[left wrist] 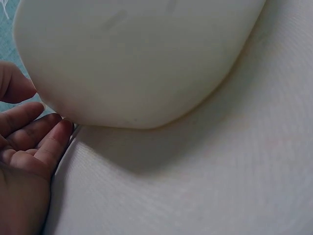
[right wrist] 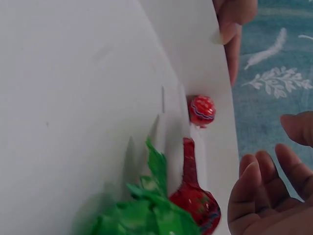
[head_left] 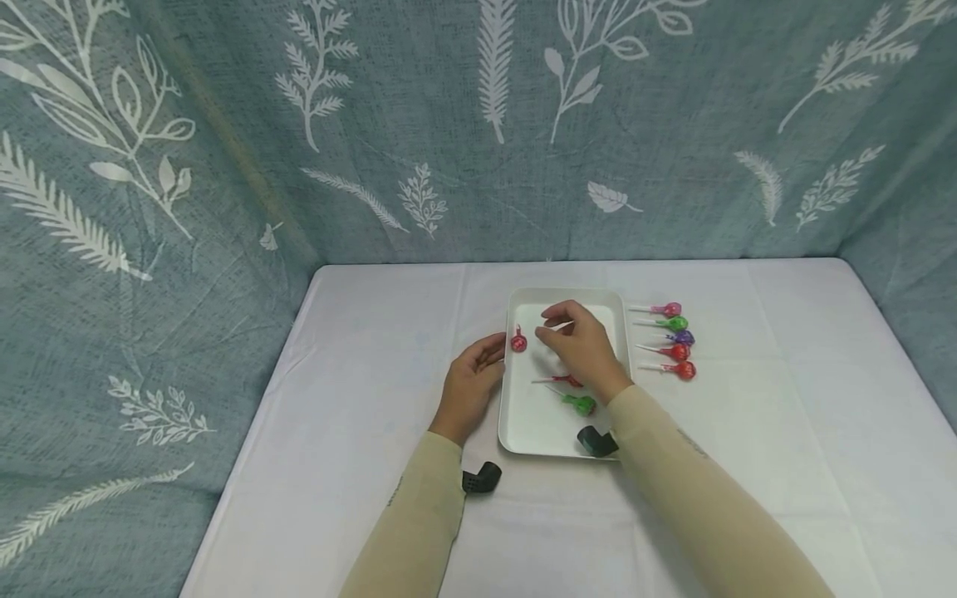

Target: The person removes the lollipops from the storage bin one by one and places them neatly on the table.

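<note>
My left hand (head_left: 469, 386) holds the left edge of a white tray (head_left: 561, 444), with fingertips at its rim. The left wrist view shows the tray's smooth outer side beside the fingers (left wrist: 57, 139). Over the tray, my right hand (head_left: 586, 345) hovers with thumb and fingers apart and holds nothing. Against the tray's left wall stands a red lollipop (head_left: 519, 342). A second red lollipop (head_left: 568, 380) and a green lollipop (head_left: 581, 405) lie near the right wrist, the red one partly hidden by the hand in the head view.
Right of the tray, several lollipops lie in a column: pink (head_left: 671, 309), green (head_left: 678, 323), purple (head_left: 684, 337) and red (head_left: 684, 370). A white cloth (head_left: 359, 432) covers the table. Patterned blue-green fabric (head_left: 449, 100) hangs behind and at both sides.
</note>
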The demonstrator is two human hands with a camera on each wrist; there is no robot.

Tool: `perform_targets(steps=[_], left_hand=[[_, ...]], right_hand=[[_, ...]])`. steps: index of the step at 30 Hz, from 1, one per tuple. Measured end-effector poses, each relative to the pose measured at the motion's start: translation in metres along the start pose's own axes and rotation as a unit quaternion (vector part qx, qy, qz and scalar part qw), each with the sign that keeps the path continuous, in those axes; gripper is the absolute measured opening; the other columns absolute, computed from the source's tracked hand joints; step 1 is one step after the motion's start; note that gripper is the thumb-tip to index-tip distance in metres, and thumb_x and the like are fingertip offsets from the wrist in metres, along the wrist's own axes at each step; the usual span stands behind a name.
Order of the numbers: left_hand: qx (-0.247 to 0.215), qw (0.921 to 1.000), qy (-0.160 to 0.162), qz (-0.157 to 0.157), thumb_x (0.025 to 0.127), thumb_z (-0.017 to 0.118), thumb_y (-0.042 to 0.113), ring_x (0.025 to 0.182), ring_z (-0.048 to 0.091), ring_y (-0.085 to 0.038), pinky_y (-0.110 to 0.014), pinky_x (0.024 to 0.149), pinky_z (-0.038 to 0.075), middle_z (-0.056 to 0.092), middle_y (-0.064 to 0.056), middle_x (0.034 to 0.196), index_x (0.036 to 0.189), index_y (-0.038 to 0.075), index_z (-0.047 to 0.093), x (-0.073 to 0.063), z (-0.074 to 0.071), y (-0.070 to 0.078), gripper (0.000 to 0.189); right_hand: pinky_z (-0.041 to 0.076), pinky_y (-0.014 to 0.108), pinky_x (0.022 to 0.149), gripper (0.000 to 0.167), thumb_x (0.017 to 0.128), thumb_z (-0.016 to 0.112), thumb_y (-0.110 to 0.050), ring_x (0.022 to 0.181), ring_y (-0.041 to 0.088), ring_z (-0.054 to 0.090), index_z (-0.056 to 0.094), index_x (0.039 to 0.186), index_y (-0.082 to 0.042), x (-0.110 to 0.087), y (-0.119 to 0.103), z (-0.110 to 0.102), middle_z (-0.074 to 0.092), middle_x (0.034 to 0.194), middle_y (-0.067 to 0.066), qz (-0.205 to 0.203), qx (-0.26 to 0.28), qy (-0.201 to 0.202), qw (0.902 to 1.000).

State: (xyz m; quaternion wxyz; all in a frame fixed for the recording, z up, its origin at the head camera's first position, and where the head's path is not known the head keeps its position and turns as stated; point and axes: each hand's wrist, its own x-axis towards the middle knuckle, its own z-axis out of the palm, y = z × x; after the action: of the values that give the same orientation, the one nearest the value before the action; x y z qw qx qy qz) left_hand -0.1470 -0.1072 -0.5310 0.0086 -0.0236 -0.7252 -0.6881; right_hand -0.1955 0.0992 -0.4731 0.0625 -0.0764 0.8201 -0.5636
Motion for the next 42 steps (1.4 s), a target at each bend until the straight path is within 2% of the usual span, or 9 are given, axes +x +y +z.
perform_targets(steps=[4,15,22,27,33,42], left_hand=[[-0.004,1.0,-0.001,0.001,0.104,0.06,0.0,0.136,0.063,-0.026,-0.032,0.111,0.052,0.065,-0.014,0.148,0.151,0.0,0.061,0.001,0.0,0.0,0.047],[-0.001,1.0,-0.007,0.007,0.105,0.06,0.001,0.137,0.062,-0.024,-0.031,0.112,0.052,0.065,-0.013,0.149,0.151,-0.002,0.06,0.001,-0.002,-0.003,0.046],[-0.009,0.9999,-0.005,0.004,0.103,0.062,0.002,0.136,0.063,-0.028,-0.033,0.112,0.052,0.065,-0.017,0.148,0.15,-0.003,0.06,0.001,0.0,-0.003,0.047],[-0.002,1.0,-0.001,0.003,0.103,0.063,0.004,0.135,0.064,-0.026,-0.031,0.11,0.053,0.066,-0.014,0.147,0.15,-0.001,0.061,0.001,-0.001,-0.002,0.047],[-0.007,0.9999,-0.008,0.007,0.103,0.062,0.002,0.136,0.063,-0.028,-0.032,0.112,0.052,0.064,-0.017,0.148,0.15,-0.003,0.06,0.002,-0.001,-0.001,0.048],[-0.003,0.9999,-0.009,0.006,0.104,0.062,0.004,0.135,0.063,-0.027,-0.032,0.111,0.053,0.065,-0.015,0.147,0.15,-0.002,0.061,0.003,-0.001,-0.001,0.046]], right_hand=[[0.058,0.038,0.08,0.033,0.104,0.074,-0.017,0.106,0.029,0.065,0.067,0.133,0.0,0.003,0.001,0.007,0.068,0.123,0.014,-0.001,-0.008,-0.009,0.9999],[0.059,0.047,0.094,0.037,0.101,0.079,-0.018,0.114,0.03,0.067,0.067,0.131,-0.001,0.013,0.005,0.023,0.067,0.126,0.013,-0.006,-0.059,-0.049,0.997],[0.058,0.046,0.098,0.028,0.103,0.078,-0.014,0.116,0.032,0.066,0.067,0.126,-0.001,0.015,0.003,0.029,0.066,0.126,0.016,-0.004,-0.089,-0.069,0.9936],[0.058,0.045,0.097,0.023,0.103,0.076,-0.012,0.114,0.031,0.067,0.07,0.123,-0.002,0.016,0.006,0.033,0.065,0.123,0.015,-0.01,-0.106,-0.073,0.9917],[0.058,0.043,0.095,0.018,0.102,0.076,-0.009,0.105,0.028,0.065,0.076,0.119,-0.003,0.018,0.012,0.035,0.066,0.112,0.012,-0.04,-0.151,-0.09,0.9837],[0.058,0.043,0.094,0.015,0.098,0.077,-0.005,0.103,0.027,0.065,0.072,0.112,-0.005,0.019,0.015,0.034,0.066,0.109,0.01,-0.044,-0.165,-0.106,0.9796]])
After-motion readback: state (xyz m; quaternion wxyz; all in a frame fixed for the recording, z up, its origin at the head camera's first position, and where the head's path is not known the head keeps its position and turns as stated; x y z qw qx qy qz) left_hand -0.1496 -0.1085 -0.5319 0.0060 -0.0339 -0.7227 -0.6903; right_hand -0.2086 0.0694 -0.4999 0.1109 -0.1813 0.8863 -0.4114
